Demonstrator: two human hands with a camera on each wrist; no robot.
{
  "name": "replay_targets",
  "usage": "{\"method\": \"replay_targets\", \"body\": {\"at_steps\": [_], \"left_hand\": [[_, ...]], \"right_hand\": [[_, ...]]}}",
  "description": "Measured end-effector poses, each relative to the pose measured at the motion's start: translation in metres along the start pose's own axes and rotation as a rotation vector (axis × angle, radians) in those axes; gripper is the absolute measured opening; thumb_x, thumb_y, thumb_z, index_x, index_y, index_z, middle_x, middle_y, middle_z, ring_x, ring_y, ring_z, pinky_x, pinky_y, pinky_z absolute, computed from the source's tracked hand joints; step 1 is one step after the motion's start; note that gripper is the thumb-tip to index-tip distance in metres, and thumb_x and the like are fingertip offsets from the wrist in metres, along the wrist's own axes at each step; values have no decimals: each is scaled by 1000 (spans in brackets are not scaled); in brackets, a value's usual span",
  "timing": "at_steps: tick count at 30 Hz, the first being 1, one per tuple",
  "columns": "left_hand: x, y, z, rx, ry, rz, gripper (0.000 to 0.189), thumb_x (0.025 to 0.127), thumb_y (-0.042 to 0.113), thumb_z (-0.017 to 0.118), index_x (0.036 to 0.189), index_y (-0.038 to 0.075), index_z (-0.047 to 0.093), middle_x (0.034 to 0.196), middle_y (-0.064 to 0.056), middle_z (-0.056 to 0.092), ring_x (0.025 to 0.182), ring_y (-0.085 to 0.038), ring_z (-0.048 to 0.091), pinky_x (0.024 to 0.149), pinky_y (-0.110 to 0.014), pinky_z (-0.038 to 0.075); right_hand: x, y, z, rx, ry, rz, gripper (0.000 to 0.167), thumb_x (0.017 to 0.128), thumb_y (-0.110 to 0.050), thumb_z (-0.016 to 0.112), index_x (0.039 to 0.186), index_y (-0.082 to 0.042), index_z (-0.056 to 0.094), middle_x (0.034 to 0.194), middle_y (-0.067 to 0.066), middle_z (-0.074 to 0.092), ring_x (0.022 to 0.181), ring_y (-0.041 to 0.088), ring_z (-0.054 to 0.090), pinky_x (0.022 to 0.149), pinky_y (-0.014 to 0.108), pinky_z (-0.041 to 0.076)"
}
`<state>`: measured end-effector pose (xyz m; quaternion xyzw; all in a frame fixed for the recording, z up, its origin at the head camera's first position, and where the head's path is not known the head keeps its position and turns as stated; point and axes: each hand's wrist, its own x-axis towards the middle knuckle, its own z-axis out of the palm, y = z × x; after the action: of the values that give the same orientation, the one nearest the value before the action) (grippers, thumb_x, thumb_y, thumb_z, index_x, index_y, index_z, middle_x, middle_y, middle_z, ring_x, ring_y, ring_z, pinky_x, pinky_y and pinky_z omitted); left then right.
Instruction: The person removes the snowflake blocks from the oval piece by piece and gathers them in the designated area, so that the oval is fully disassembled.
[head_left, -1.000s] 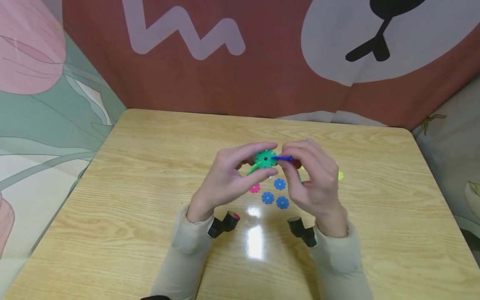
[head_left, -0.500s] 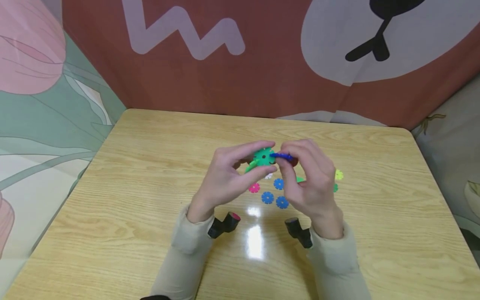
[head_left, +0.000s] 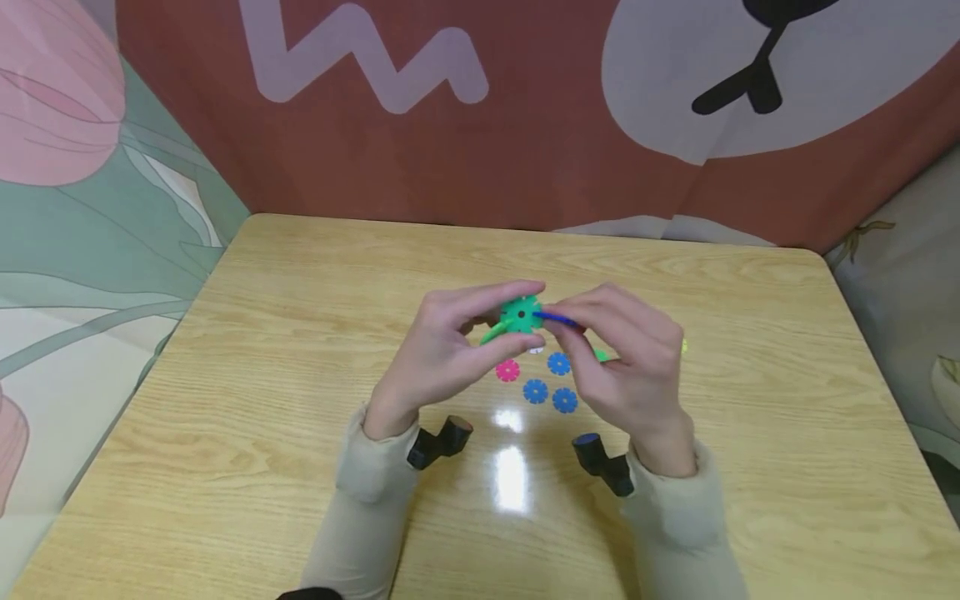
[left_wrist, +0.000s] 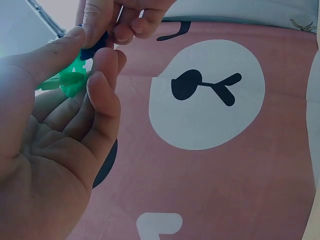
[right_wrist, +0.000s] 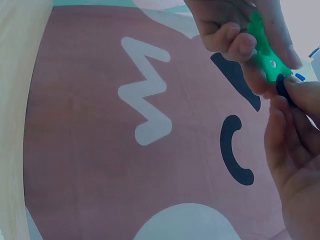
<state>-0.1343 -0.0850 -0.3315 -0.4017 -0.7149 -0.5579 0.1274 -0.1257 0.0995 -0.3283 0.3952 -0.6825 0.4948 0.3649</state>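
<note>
My left hand (head_left: 450, 346) grips a green notched disc (head_left: 522, 314) between thumb and fingers, above the table. A lighter green disc (head_left: 495, 331), seen nearly edge-on, joins it on the left side. With thumb and fingertips my right hand (head_left: 630, 358) pinches a dark blue disc (head_left: 557, 318), also edge-on, its edge at the right rim of the green one. In the right wrist view the blue disc (right_wrist: 284, 90) meets the lower end of the green disc (right_wrist: 272, 62). Fingers hide part of each piece.
Below the hands on the wooden table (head_left: 262, 375) lie several loose discs: a pink disc (head_left: 507, 370), blue discs such as this blue disc (head_left: 535, 392), a partly hidden white disc (head_left: 536, 351) and a yellow disc (head_left: 684, 346). A printed cloth (head_left: 375, 167) hangs behind.
Both hands have shifted slightly left with the joined green discs. The blue disc tilted to show more of its face half a second ago and is edge-on again now.
</note>
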Motion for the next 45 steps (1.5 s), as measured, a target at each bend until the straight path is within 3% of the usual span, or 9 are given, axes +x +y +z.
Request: {"method": "replay_targets", "body": {"at_steps": [10,23,30,35,41,45], "left_hand": [[1,3,2,-11,48,-10,41,75,-7,76,114,-12,64,91,-17,72,68,-11,63,65,-27,56],[1,4,-1,55,26,-59,46,80,-1,75,124,-6,60,89,-10,69,71,-10,58,69,-26,54],[1,5,-2,-7,24,-114,44,83,-3,72,122,-8,52,100,-16,70,84,-16,68,83,-29,57],[-1,3,-2,31,29,-99,39,81,-1,74,116,-5,57,102,-14,69,76,-12,63,75,-27,56],[-1,1,-4,92,33,-79,40,80,2,77,117,-2,62,105,-11,69,71,-9,56,70,-25,53],[-1,1,-4,100,46,-75,40,79,3,77,117,-1,63,99,-9,69,68,-9,54,65,-24,50]], "right_hand": [[-2,3,9,-32,97,-19,23,91,-11,64,77,7,69,69,15,66,58,20,56,59,18,46],[-2,7,4,-6,66,-7,21,91,-10,65,79,8,69,71,15,66,60,18,54,62,16,44],[-4,15,-4,1,90,56,9,83,1,68,80,9,68,72,17,66,62,16,53,64,15,44],[-5,22,-12,-6,91,119,21,89,-11,68,83,9,69,75,18,67,69,12,56,69,15,47],[-10,35,-29,-64,110,249,6,84,5,67,86,10,70,84,21,66,81,5,60,74,16,49],[-15,47,-41,-120,145,345,7,85,7,66,88,10,70,89,8,65,84,4,58,71,15,48]]}}
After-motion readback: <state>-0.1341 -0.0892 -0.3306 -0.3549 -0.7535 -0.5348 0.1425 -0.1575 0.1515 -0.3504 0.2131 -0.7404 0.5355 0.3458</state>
